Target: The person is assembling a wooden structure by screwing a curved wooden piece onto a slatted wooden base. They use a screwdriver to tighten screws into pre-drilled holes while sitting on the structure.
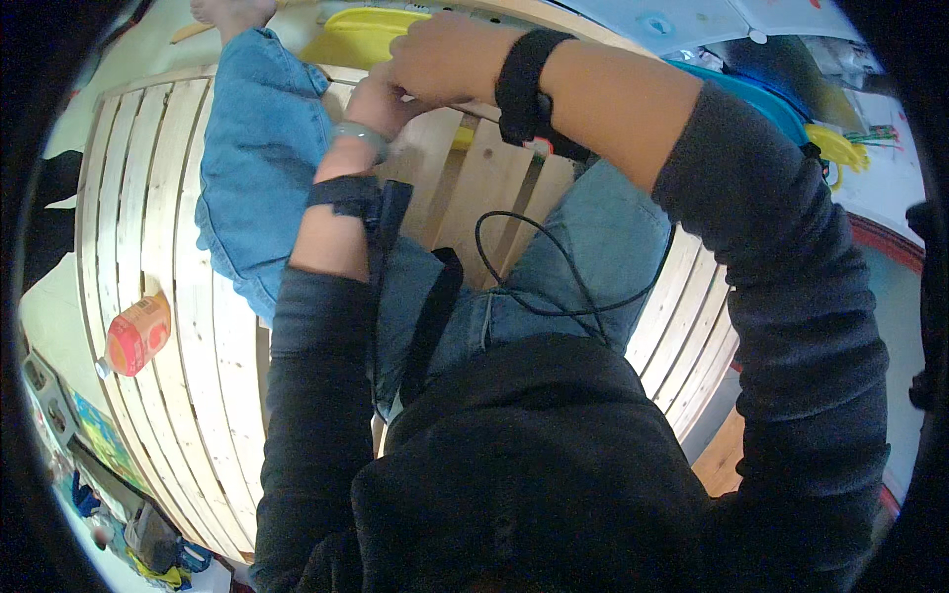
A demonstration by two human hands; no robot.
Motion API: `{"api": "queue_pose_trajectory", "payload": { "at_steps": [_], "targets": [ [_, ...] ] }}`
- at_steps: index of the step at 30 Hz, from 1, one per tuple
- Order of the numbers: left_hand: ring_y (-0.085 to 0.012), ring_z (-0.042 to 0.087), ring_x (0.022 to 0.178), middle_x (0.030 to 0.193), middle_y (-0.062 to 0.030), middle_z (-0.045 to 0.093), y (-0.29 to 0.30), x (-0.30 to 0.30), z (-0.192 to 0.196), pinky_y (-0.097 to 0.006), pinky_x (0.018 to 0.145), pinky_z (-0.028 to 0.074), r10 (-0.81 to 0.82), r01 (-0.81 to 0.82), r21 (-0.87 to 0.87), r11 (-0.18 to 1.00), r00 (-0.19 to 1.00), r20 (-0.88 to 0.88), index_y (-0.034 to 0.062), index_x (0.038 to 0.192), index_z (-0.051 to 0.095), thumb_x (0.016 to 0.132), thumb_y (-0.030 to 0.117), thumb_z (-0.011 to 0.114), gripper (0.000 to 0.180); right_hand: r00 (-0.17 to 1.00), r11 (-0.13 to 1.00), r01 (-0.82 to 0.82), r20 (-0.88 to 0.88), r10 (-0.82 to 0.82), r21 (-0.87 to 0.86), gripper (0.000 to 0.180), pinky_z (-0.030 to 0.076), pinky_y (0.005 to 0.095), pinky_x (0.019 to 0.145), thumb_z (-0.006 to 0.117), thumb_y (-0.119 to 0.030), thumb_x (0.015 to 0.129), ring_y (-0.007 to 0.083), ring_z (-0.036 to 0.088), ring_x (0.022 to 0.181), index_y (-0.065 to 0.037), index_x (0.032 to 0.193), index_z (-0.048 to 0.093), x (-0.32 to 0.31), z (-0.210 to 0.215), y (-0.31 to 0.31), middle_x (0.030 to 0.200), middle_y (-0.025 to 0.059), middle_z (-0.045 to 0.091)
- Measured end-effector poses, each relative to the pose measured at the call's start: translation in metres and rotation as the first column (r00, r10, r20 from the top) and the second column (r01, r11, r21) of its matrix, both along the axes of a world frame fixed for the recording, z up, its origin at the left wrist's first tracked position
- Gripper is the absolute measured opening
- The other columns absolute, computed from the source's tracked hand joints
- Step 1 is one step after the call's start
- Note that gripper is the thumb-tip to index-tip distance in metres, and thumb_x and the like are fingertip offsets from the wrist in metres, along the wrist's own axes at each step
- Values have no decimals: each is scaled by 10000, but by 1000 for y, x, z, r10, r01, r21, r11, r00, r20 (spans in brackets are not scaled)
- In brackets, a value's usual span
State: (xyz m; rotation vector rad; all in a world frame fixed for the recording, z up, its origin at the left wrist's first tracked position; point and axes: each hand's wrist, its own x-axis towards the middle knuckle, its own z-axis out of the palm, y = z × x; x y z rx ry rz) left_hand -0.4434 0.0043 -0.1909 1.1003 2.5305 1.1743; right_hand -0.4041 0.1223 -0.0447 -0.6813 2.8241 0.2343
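My left hand point(380, 103) and my right hand point(445, 61) meet at the far edge of the slatted wooden bench point(158, 227). The fingers of both hands are curled in against each other, and whatever lies between them is too hidden to make out. Just beyond them is a yellow plastic tub point(346, 38), partly covered by my hands. A pale bangle point(362, 138) and a black strap point(341, 194) circle my left wrist. Around my right wrist runs a black band point(526, 84) with a small dark device showing a red light.
A black cable point(554, 296) loops over my lap. On the bench at left lies a bottle of red-orange drink point(136, 336). Blue jeans point(259, 158) cover the legs across the bench. A teal basin point(761, 104) and yellow objects point(836, 145) stand at far right.
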Motion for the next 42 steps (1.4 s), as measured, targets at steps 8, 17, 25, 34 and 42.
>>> {"api": "queue_pose_trajectory", "payload": {
  "at_steps": [8,17,25,34,42],
  "targets": [
    [-353,630,782,864,-165,656,6,15,13,-413,672,501,30,-30,50,998,999,15,97,985,642,787,364,700,337,882,894,447,148,-447,36,233,507,431,809,617,-214,832,305,623,951,-160,1059,618,2,16,-5,966,123,640],
    [-353,616,696,739,-153,632,-2,1,25,-423,624,488,-12,23,-188,982,998,56,86,949,637,766,433,710,399,991,997,24,132,-34,75,284,512,430,788,616,-255,846,304,621,944,-177,1117,582,0,7,17,972,142,636],
    [-353,630,777,853,-180,663,7,17,35,-406,675,493,88,-71,-152,986,991,105,44,993,614,791,436,693,448,973,973,228,31,-228,23,210,535,440,738,587,-196,776,327,671,838,-69,877,720,5,-1,20,896,148,692],
    [-332,649,843,893,-132,679,-9,-1,-11,-406,722,521,-150,167,165,972,983,-110,89,963,670,749,206,727,250,996,978,-87,-26,83,-191,265,525,467,771,539,-218,806,360,658,897,-41,925,696,6,-18,6,958,178,679],
    [-345,641,831,865,-158,671,-6,0,25,-415,716,508,-80,94,-181,979,993,83,70,952,660,781,330,709,315,965,965,230,154,-211,-124,256,502,446,778,590,-189,806,351,634,915,-78,1036,607,3,-8,7,929,216,650]
  ]
}}
